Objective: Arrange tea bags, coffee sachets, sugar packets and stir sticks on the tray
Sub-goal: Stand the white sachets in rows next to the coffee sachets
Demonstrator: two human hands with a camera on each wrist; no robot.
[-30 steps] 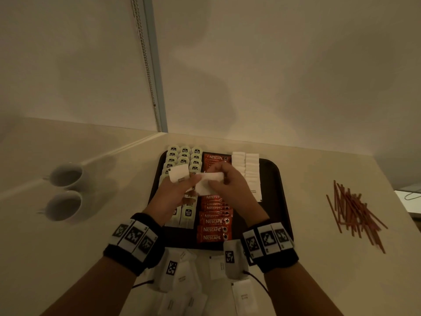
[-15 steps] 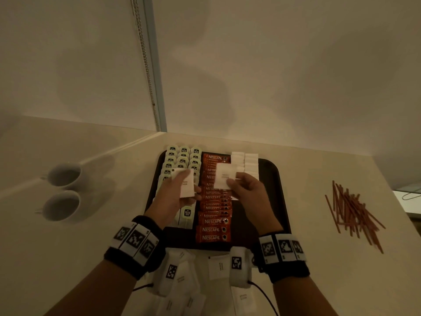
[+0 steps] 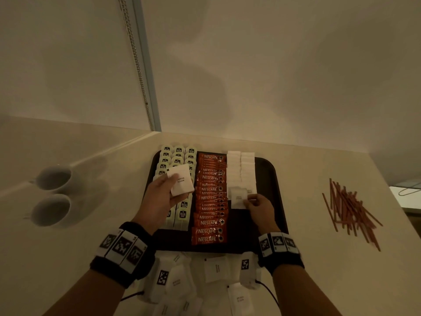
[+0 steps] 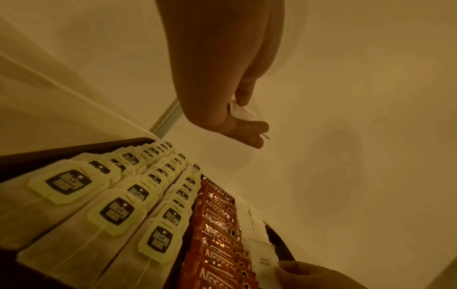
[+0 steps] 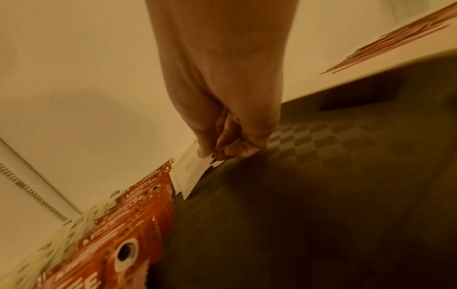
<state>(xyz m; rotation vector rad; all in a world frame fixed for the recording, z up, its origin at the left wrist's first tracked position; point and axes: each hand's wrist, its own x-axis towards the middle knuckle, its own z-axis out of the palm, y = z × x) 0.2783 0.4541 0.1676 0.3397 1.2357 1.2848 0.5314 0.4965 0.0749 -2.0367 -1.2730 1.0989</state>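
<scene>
Fingers (image 3: 249, 198) of my right hand (image 3: 259, 209) pinch a sugar packet (image 3: 238, 198) low over the tray (image 3: 267, 169), beside the sugar rows; my left hand (image 3: 160, 197) pinches another packet (image 3: 181, 182) above the tea bags (image 3: 177, 156).

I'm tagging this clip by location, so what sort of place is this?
Probably a hotel-room or office refreshment corner: a dark rectangular plastic tray stocked with rows of paper-tagged tea bags and orange Nescafe coffee sachets, beside two white ceramic cups.

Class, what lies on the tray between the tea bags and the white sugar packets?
The head view shows one column of overlapping orange coffee sachets between the tea bags and the sugar packets on the tray.
</scene>
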